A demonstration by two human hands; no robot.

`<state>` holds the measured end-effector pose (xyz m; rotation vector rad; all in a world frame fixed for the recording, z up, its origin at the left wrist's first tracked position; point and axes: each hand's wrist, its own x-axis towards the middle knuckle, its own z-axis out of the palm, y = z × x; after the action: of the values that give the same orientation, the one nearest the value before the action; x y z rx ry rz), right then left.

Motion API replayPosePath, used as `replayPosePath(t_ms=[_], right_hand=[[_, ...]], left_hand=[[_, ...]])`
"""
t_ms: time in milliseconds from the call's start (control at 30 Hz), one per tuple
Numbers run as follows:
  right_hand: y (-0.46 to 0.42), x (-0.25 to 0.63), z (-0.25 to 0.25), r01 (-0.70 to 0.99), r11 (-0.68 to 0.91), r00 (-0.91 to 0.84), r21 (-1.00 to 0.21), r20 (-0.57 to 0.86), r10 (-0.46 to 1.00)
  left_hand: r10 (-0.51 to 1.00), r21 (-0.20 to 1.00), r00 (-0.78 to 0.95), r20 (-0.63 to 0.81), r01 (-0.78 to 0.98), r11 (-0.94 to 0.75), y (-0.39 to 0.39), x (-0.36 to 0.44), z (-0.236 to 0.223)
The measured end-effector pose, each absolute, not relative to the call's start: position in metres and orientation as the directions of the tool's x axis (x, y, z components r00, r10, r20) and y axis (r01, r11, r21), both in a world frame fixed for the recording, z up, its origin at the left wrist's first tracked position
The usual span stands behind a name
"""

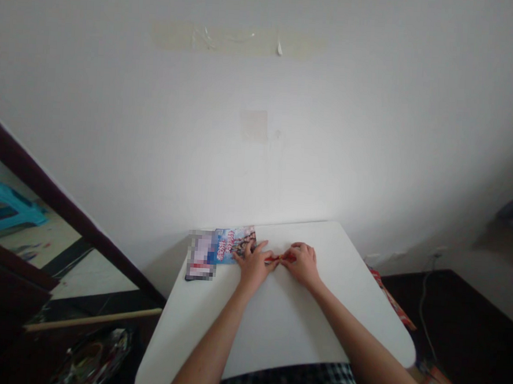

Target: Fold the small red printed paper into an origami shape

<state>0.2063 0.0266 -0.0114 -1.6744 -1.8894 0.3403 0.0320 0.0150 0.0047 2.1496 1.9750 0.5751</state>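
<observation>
Both my hands rest on a white table [274, 320] near its far edge. My left hand [254, 264] lies with fingers spread partly over a colourful printed booklet [233, 244]. Its thumb side meets a small red and yellow object [280, 257], thin like a pen or wrapper. My right hand [303, 263] is curled, pinching the other end of that red object. The object is too small to name for certain.
A blurred card or phone [201, 257] lies left of the booklet. A white wall stands directly behind the table. A wooden stick [92, 320] and shiny bag [94, 356] lie at lower left, a blue stool [3, 208] at far left, printed papers [395, 307] on the floor right.
</observation>
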Motion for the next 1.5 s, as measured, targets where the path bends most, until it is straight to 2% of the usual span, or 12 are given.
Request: replayPosePath(t_ms=[200,433,733,1033,1500], right_hand=[[0.026,0.207,-0.012,0.810,0.165,-0.039,-0.563,0.229,0.973],[0.032,0.213,-0.013,0.810,0.150,-0.059,-0.567,0.176,0.983],[0.038,0.224,-0.019,0.798,0.233,-0.141,-0.556,0.204,0.969],[0.039,0.224,-0.018,0.789,0.255,-0.119,-0.559,0.269,0.956],[0.031,0.220,-0.010,0.782,0.248,-0.100,-0.572,0.278,0.955]], left_hand=[[0.990,0.376,0.106,0.088,0.917,-0.131,0.018,0.023,0.004],[0.990,0.341,0.118,0.079,0.930,-0.138,0.017,0.022,0.002],[0.981,0.356,0.138,0.134,0.917,-0.178,0.012,0.019,0.003],[0.963,0.377,0.087,0.254,0.908,-0.181,0.011,0.030,0.001],[0.971,0.337,0.071,0.227,0.930,-0.147,0.012,0.038,0.010]])
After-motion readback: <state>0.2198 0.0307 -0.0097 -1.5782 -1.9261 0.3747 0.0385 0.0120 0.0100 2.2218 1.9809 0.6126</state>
